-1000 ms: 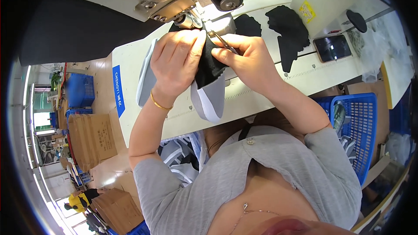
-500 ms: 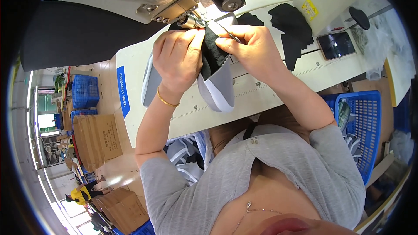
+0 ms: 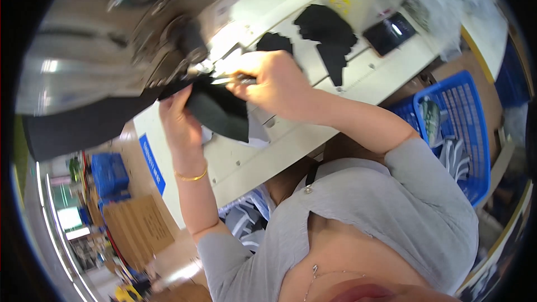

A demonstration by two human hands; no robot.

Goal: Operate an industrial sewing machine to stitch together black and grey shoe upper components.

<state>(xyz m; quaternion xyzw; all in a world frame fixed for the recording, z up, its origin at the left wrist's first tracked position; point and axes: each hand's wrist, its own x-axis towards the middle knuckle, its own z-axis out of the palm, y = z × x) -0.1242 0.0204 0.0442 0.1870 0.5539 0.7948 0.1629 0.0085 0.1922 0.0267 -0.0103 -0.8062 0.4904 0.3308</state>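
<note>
A black fabric piece with a grey and white part under it lies beneath the sewing machine head. My left hand is closed on the left edge of the black fabric, near the needle area; its fingertips are partly hidden. My right hand is closed around a slim metal tool, whose pointed silver end reaches toward the needle area above the fabric. Blur keeps the tool's exact kind unclear. A wide black sheet stretches to the left of my left hand.
Black cut pieces and a phone lie on the white table. At my right stands a blue basket with grey and white pieces. More such pieces sit below the table edge. Cardboard boxes stand on the left floor.
The view has swung, shifting the scene. My left hand has dropped to the fabric's left edge, and the black fabric now spreads flatter over the grey part. The tool stays in my right hand.
</note>
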